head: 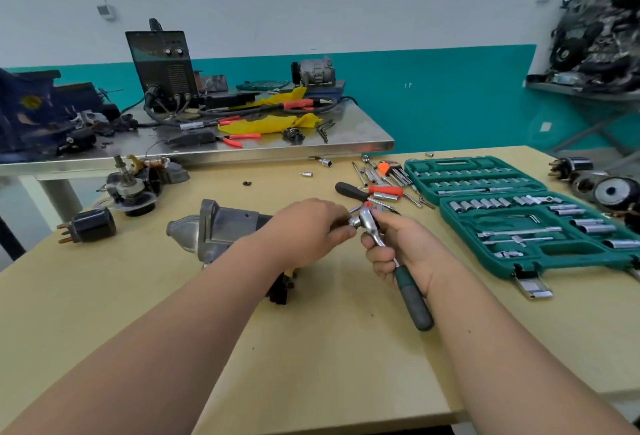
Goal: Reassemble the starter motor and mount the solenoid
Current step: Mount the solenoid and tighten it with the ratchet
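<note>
Your right grip (398, 247) is wrapped tight round the ratchet (414, 299), fingers curled on the shank just below its chrome head. Your left grip (308, 227) pinches what looks like a socket (354, 221) at that head, thumb and fingertips closed on it. Both meet just above the rear end of the starter motor (225, 230), which your left wrist partly hides.

By the look of it, you are fitting or seating the socket before tightening a fastener at the motor's rear; the fastener itself is hidden. Next you need the socket fully on the drive, then squarely on the bolt head, with the motor steadied so it does not roll.

The motor lies on its side near the middle of the surface (311, 348), its grey cast nose pointing to the left edge and its darker body running under your left grip. A dark part shows beneath your forearm; I cannot tell what it is.

A loose black solenoid (90, 228) with copper terminals sits near the left edge, well apart from the motor, not yet mounted. The open green socket case (519, 213) lies by the right edge.
</note>
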